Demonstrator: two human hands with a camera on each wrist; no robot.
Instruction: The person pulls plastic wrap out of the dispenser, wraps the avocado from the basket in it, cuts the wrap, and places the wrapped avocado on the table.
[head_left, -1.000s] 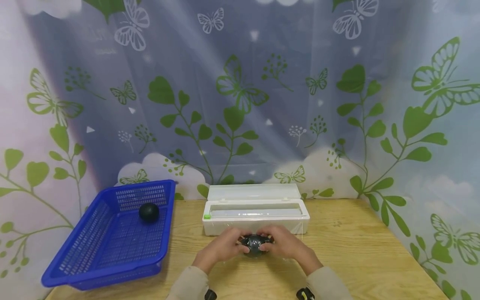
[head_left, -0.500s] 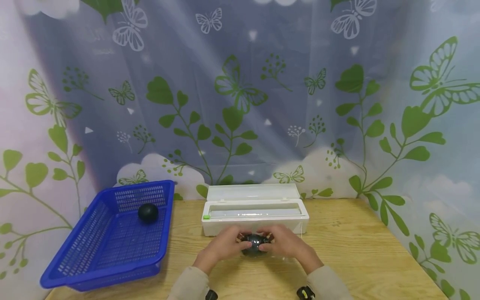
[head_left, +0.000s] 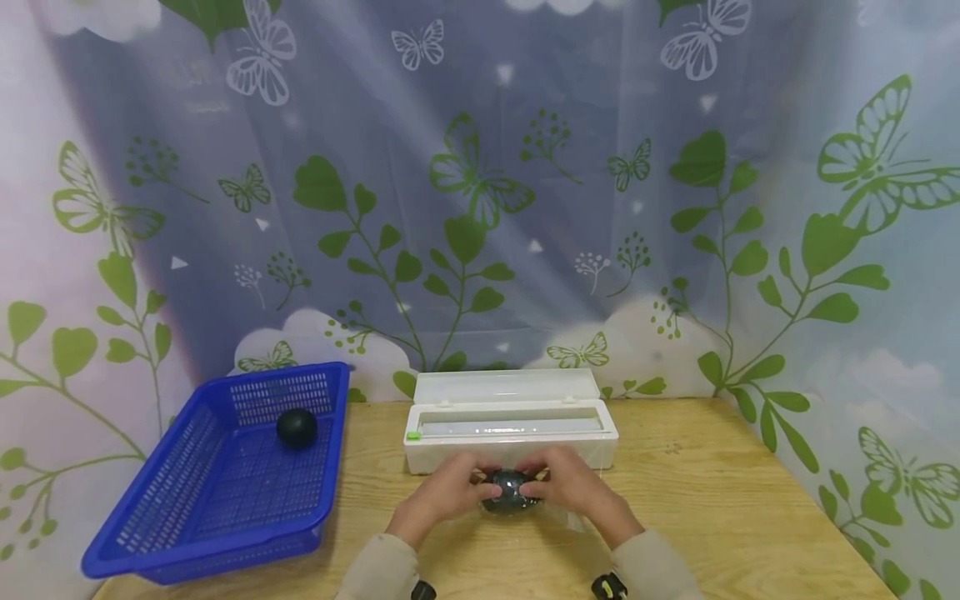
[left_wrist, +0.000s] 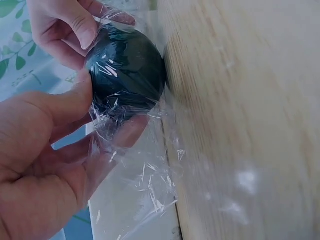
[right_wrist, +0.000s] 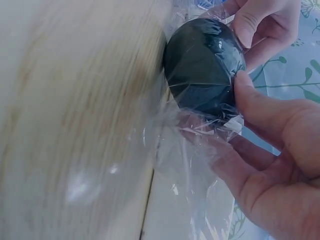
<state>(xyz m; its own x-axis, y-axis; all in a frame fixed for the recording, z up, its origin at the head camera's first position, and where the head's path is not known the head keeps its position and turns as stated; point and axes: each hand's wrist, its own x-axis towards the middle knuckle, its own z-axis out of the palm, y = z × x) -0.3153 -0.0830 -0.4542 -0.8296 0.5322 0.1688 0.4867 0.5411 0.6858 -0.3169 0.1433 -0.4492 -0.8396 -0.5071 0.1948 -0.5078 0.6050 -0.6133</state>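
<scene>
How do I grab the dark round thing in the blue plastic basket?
Probably from above, by both sides of its widest middle: the dark, smooth, round thing shows no handle, and the blue plastic basket walls it in but is open on top.

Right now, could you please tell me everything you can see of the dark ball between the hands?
The ball is dark green, almost black, and slightly egg-shaped. Clear, glossy film, looking like plastic, wraps it in creases, with loose parts bunched at its sides. The left hand and right hand hold it from opposite sides, thumbs toward the person. It is in front of the white box; whether it touches the table is unclear.
</scene>
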